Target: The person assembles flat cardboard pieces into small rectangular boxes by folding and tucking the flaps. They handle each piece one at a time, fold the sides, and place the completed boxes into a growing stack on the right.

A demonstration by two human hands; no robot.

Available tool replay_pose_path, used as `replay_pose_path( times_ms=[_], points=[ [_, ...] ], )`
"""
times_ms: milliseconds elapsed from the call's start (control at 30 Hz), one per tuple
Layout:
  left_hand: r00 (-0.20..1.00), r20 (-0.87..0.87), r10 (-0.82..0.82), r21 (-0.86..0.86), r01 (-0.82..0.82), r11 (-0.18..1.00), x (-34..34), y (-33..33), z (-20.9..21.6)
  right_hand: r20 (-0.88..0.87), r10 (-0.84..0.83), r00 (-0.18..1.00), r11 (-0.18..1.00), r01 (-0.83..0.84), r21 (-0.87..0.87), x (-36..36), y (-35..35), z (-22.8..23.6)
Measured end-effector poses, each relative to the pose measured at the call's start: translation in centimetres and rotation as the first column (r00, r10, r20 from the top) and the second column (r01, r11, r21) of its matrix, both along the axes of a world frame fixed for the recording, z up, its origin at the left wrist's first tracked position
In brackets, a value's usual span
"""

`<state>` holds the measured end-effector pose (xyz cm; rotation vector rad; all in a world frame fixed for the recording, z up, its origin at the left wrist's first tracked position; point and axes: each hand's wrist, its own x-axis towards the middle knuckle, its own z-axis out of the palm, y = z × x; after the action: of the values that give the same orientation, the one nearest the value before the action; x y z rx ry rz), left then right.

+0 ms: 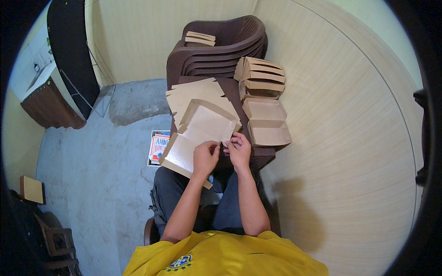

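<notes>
A partly folded cardboard box [205,122] lies open and tilted in front of me, its walls raised along several edges and its inside pale and a little shiny. My left hand [206,155] pinches at the box's near right edge, by the crease between its two halves. Close beside it, the fingers of my right hand [239,149] are bent in and grip the corner on that same side. The fingertips of both hands nearly meet there. Under the box's far end, several flat cardboard blanks [195,89] are spread over a brown surface.
At the right, an open folded box [269,133] sits near a pile of nested folded boxes [262,76]. Stacked brown plastic chairs [216,55] stand behind, with more folded cardboard [200,37] on top. A printed white-and-red package [160,145] is down at the left. A wall curves along the right.
</notes>
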<state>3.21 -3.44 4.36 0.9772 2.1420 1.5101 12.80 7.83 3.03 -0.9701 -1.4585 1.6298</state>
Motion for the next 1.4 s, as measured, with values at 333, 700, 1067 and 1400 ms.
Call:
replay_pose_path(
  times_ms=[333,700,1067,1400],
  points=[
    [0.939,0.340,-0.057,0.164,0.000,0.986,-1.3,0.7,-1.1,0.283,-0.012,0.959,0.786,-0.165,0.596,0.7,-1.2,1.9],
    [0.904,0.406,-0.132,0.209,0.048,0.977,-2.0,0.8,-1.3,0.196,-0.018,0.980,0.803,-0.103,0.587,0.3,-1.7,1.8],
    [0.918,0.391,-0.073,0.186,-0.001,0.983,-2.1,0.6,-1.6,0.244,0.082,0.966,0.767,-0.218,0.603,0.8,-0.8,2.0],
    [0.933,0.337,-0.123,0.236,0.043,0.971,-2.1,0.4,-1.6,0.198,0.126,0.972,0.815,-0.215,0.538,0.8,-0.8,2.5]
  ],
)
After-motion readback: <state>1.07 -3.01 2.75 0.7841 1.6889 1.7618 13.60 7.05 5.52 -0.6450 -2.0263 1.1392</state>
